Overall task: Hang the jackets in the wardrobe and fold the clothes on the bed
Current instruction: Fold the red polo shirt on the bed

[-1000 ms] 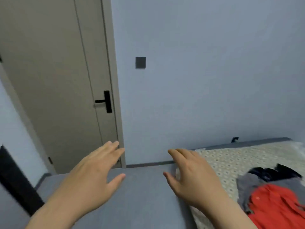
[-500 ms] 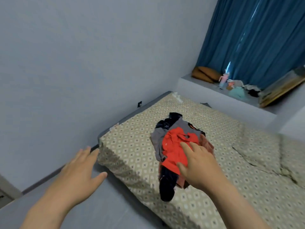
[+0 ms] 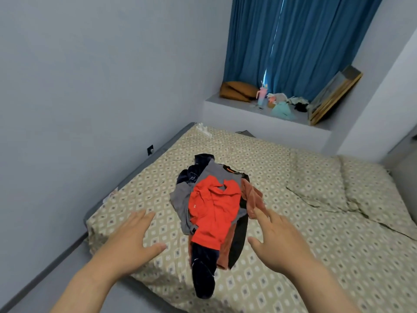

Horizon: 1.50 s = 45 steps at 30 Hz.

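At the frame's centre we see the pile of clothes (image 3: 214, 213) lying on the bed (image 3: 316, 245), which fills the lower right. Our left hand (image 3: 133, 240) is left of the pile, our right hand (image 3: 277, 240) right of it. In the upper right, the ledge (image 3: 259, 123) sits behind the bed, with the curtain (image 3: 293, 41) behind it.

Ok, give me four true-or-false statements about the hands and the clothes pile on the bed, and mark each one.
1. The crumpled red garment lies atop the clothes pile on the beige patterned bed sheet. True.
2. The left hand grips that garment. False: it is open, left of the pile.
3. The right hand holds a hanger. False: it holds nothing.
4. Blue pleated curtains hang above the white ledge. True.
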Each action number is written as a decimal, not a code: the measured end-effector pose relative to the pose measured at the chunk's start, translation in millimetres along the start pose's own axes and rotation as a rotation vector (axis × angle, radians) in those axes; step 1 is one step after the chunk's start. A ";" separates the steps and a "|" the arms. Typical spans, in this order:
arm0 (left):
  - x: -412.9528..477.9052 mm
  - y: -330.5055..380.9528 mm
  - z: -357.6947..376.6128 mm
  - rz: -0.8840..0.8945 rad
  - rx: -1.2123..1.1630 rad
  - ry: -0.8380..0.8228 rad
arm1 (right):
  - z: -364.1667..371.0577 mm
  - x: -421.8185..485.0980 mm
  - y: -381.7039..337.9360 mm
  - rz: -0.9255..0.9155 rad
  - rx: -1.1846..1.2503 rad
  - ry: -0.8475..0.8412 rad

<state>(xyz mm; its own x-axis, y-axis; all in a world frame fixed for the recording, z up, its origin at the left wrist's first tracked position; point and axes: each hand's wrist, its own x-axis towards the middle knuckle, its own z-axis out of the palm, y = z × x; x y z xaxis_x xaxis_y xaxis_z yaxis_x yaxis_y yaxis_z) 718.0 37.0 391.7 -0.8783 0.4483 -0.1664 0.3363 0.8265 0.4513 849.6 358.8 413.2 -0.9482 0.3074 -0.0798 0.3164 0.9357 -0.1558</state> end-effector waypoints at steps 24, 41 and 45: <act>362.4 -5.5 143.4 -0.386 -0.686 -0.352 | 125.0 298.3 70.9 0.111 0.325 -0.267; 547.1 -111.1 328.8 -0.859 -0.945 -0.343 | 351.7 433.4 26.0 0.261 0.476 -0.689; 553.3 -115.0 341.1 -0.910 -0.900 -0.336 | 365.0 440.6 26.3 0.285 0.477 -0.693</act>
<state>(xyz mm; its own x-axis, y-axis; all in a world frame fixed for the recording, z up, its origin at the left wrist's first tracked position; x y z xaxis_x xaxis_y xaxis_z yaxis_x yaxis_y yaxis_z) 309.3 306.2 -51.3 -0.4986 0.0272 -0.8664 -0.7805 0.4209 0.4623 450.0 455.7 14.5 -0.6512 0.1987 -0.7324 0.6622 0.6203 -0.4205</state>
